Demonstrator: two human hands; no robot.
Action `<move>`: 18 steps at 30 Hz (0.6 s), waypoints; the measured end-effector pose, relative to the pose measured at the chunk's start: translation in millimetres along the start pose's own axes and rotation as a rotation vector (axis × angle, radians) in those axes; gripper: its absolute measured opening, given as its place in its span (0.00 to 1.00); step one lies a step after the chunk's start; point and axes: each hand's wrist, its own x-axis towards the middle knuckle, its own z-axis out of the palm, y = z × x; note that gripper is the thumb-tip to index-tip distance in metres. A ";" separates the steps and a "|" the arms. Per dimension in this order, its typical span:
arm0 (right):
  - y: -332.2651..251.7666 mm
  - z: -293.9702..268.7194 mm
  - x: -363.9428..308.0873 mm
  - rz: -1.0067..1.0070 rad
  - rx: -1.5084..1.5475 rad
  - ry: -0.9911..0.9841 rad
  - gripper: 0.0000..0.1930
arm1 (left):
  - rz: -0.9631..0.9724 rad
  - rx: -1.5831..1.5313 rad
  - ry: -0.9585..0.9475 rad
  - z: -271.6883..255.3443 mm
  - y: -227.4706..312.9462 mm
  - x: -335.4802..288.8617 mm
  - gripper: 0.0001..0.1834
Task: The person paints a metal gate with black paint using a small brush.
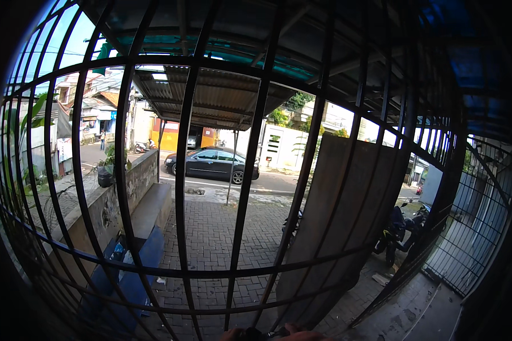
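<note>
A tall black metal grille gate point(242, 187) of vertical bars and curved cross bars fills the view in front of me. At the very bottom edge only fingertips show. What looks like my left hand point(228, 335) and my right hand point(300, 333) sit close together at the foot of the bars. A small dark object point(257, 335) lies between them; its kind and who grips it are cut off by the picture's edge.
Behind the bars lies a brick-paved yard point(210, 238) with a low wall and bench point(145, 210) at left. A large wooden board point(335, 227) leans at right, beside parked motorbikes point(401, 233). A dark car point(211, 163) stands on the street under a metal roof.
</note>
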 end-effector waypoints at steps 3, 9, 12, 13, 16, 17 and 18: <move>-3.8 -0.3 -1.8 -0.054 -0.190 -0.061 0.20 | 0.050 0.006 0.020 0.8 3.3 3.6 0.44; -35.9 8.4 -16.0 0.025 0.170 0.123 0.16 | 0.132 0.010 0.052 6.6 5.3 13.2 0.43; -33.9 -4.2 -12.1 0.009 0.184 0.106 0.14 | 0.161 0.009 0.062 10.7 4.3 18.2 0.42; -23.4 -20.0 -3.7 -0.024 0.060 -0.019 0.13 | 0.174 0.012 0.060 12.8 4.3 21.2 0.42; -12.3 -12.6 -1.9 -0.055 0.072 -0.033 0.11 | 0.203 0.015 0.067 16.7 0.6 29.2 0.42; -10.4 -6.7 -3.5 -0.054 0.209 0.082 0.10 | 0.212 0.015 0.070 18.0 -0.7 31.0 0.42; -14.4 -5.5 -5.2 -0.049 0.208 0.080 0.10 | 0.217 0.014 0.075 19.4 -2.5 31.4 0.42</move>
